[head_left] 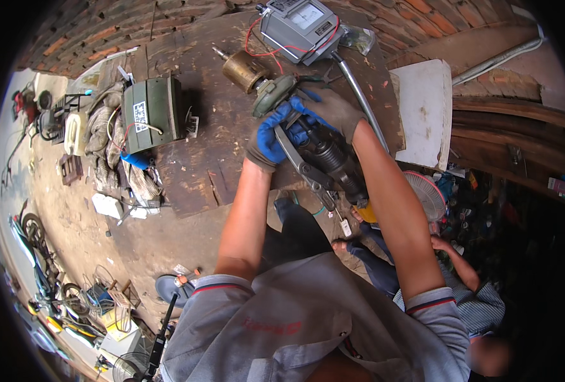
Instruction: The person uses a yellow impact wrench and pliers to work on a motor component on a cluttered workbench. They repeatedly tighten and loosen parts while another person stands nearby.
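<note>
Both my gloved hands are at the near part of a wooden workbench (196, 156). They hold a jaw puller with a black ribbed body (330, 153) and grey metal arms (301, 159), tilted toward me. My left hand (268, 137), in a blue and grey glove, is closed round the far end of one arm. Across the black body's far end, my right hand (333, 111) is wrapped. The jaws' tips are hidden by my gloves. Against them lies a round grey-green motor end cover (276, 94), fitted on the shaft of a copper-coloured rotor (244, 71).
A green motor housing (158, 111) with loose wires sits left on the bench. A grey dial meter (298, 28) with red leads stands far back. Right of my hands lie a metal tube (362, 102) and white board (425, 114). Another person (448, 280) is at lower right.
</note>
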A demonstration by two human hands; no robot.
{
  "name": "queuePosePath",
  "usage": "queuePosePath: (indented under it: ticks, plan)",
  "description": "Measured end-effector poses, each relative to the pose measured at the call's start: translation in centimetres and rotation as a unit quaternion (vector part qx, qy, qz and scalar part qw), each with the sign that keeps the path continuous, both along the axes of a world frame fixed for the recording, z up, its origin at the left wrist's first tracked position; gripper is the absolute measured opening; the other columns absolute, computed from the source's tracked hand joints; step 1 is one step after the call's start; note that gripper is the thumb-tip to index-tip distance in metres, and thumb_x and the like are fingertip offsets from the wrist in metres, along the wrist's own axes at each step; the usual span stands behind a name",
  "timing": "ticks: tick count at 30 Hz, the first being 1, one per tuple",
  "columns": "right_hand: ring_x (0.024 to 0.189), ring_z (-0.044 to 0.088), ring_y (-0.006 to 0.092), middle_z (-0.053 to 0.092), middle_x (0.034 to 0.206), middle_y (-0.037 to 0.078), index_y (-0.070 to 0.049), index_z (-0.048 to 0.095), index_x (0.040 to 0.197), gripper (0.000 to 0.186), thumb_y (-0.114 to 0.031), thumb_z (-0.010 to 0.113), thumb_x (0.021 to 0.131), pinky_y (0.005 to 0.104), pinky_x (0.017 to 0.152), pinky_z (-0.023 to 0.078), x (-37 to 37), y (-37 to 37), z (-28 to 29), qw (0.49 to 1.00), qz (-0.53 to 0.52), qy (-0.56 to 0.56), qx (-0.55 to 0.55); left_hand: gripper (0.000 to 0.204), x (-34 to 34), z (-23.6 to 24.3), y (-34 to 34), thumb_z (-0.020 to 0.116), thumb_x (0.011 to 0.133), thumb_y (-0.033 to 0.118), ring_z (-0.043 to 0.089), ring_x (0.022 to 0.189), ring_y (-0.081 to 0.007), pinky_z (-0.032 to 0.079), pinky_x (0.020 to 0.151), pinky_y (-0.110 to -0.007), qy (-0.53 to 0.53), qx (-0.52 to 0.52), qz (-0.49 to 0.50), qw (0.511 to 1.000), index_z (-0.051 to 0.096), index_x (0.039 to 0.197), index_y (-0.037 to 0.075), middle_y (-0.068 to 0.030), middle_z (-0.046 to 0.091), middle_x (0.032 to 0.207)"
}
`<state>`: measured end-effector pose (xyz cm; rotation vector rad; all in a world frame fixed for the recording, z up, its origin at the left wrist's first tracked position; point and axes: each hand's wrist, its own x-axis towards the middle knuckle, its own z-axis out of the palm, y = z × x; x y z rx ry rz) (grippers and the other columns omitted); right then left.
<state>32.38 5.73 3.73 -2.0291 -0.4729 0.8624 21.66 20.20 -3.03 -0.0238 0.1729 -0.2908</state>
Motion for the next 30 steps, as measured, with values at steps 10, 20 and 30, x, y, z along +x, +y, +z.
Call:
queuePosePath:
  ticks: [10,20,30]
  plan:
    - [0.107,0.058,0.0137,0.064,0.122,0.011,-0.001,0.057,0.134,0.050,-0.030,0.066,0.094,0.0298,0.093,0.046,0.5,0.7,1.7,0.996,0.012,0.079,-0.027,0.027,0.0,0.9,-0.6,0.058,0.097,0.011,0.065,0.103,-0.0250,0.054,0.096,-0.041,0.016,-0.014,0.035,0.999,0.056,0.123,0.000,-0.0085,0.065,0.108]
    - [0.102,0.057,0.0121,0.067,0.117,0.007,-0.003,0.061,0.130,0.050,-0.033,0.070,0.091,0.0295,0.090,0.046,1.0,-0.3,0.6,0.984,-0.032,0.158,0.075,0.024,0.7,0.8,-1.3,0.057,0.097,0.008,0.065,0.103,-0.0271,0.052,0.098,-0.041,-0.019,-0.016,0.053,0.998,0.057,0.119,-0.001,-0.0108,0.066,0.108]
    - [0.113,0.063,0.0303,0.065,0.123,0.021,-0.001,0.061,0.129,0.068,-0.054,0.067,0.087,0.0378,0.098,0.048,2.7,1.9,5.9,0.986,0.009,-0.118,-0.115,0.038,0.5,-0.9,-1.4,0.058,0.097,0.015,0.065,0.107,-0.0315,0.053,0.098,-0.045,0.005,0.026,0.049,0.998,0.054,0.132,0.003,-0.0161,0.065,0.119]
